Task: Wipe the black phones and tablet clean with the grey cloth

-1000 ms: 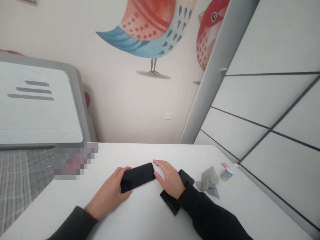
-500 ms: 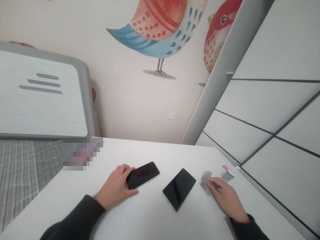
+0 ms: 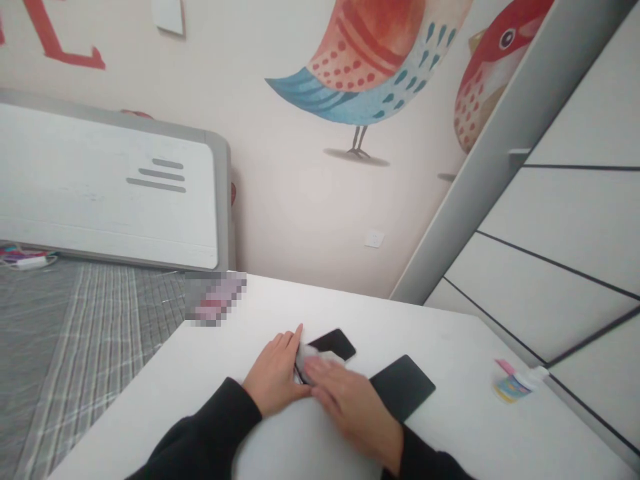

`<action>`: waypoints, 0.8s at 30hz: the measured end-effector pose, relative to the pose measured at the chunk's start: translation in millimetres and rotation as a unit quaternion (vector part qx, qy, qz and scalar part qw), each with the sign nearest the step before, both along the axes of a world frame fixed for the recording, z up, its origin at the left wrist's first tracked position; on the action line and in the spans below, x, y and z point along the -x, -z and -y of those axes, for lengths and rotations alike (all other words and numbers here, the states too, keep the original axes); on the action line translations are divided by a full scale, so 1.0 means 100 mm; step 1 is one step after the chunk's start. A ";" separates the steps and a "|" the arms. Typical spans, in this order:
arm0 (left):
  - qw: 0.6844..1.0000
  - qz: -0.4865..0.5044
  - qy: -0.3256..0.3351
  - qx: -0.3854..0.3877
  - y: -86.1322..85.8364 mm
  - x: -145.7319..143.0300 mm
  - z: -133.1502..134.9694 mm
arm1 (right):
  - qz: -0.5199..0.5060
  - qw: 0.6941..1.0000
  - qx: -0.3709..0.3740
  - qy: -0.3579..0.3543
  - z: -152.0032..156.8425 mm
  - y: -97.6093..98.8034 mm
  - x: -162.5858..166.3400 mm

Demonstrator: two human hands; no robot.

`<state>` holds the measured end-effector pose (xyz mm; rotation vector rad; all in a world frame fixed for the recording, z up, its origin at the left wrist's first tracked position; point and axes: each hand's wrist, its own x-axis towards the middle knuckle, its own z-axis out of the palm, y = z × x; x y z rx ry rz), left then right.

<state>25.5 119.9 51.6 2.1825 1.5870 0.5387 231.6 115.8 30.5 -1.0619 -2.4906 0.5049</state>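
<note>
A black phone (image 3: 336,342) lies screen up on the white table (image 3: 450,333). My left hand (image 3: 276,375) grips its near end. My right hand (image 3: 353,402), blurred by motion, presses a pale grey cloth (image 3: 316,354) onto the phone's screen. Only the far end of that phone shows past the cloth and fingers. A second black phone (image 3: 404,387) lies flat just to the right, partly under my right wrist.
A small bottle with a colourful label and a pink tag (image 3: 515,385) stands at the table's right edge by the panelled wall. Left of the table is a bed with a grey checked mattress (image 3: 75,333) and a white headboard (image 3: 105,187).
My right hand picked up the grey cloth from the right side of the table and brought it left onto the phone that my left hand holds. The view has swung to the left.
</note>
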 end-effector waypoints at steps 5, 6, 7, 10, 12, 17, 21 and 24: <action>1.000 0.005 -0.009 -0.002 0.02 -0.02 0.01 | 0.036 0.999 0.032 0.000 -0.06 -0.09 -0.15; 1.000 0.005 -0.011 -0.001 0.02 -0.03 0.01 | 0.043 0.998 0.039 -0.019 -0.06 -0.09 -0.16; 1.000 0.004 -0.013 -0.001 0.02 -0.03 0.02 | 0.046 0.998 0.042 -0.024 -0.06 -0.09 -0.16; 1.000 0.001 -0.023 0.005 0.00 -0.04 0.03 | 0.043 0.998 0.032 0.035 -0.08 -0.08 -0.14; 1.000 -0.001 -0.025 0.010 0.00 -0.04 0.03 | 0.041 0.998 0.035 0.028 -0.09 -0.06 -0.14; 0.999 -0.010 -0.036 0.013 0.01 -0.03 0.04 | 0.014 0.999 0.026 0.041 -0.16 0.02 -0.16; 0.999 -0.023 -0.039 0.019 -0.01 -0.02 0.02 | -0.017 0.998 0.007 0.066 -0.19 0.07 -0.10; 0.998 -0.035 -0.045 0.018 -0.07 -0.03 0.05 | -0.044 0.996 -0.010 0.077 -0.21 -0.03 -0.22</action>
